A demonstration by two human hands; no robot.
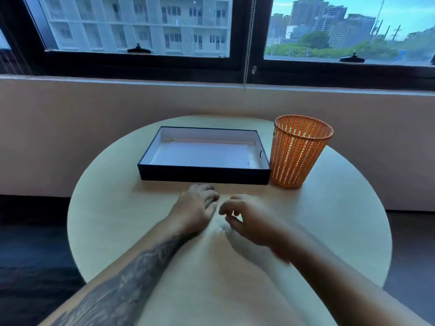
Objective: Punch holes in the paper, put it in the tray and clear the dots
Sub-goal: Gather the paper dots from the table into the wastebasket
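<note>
Round pale tabletop (106,231) under a dark-framed window (249,64) w/ buildings outside. On its far half: dark-walled tray (204,174) w/ white interior, a white paper (202,154) lying flat inside, small holes near its right edge. Orange mesh basket (300,151) upright just right of the tray, touching or nearly touching its right wall.

Both forearms reach in from the near edge; left one tattooed. Left hand (194,209) palm-down near the tray's front wall, fingers curled over a small dark obj (210,203), mostly hidden, can't ID it or tell if it's gripped. Right hand (244,217) just beside it, blurred, thumb & fingertips pinched close, nothing clearly held. Faint white specks, prob. dots (221,228), on the tabletop btwn the hands.
</note>
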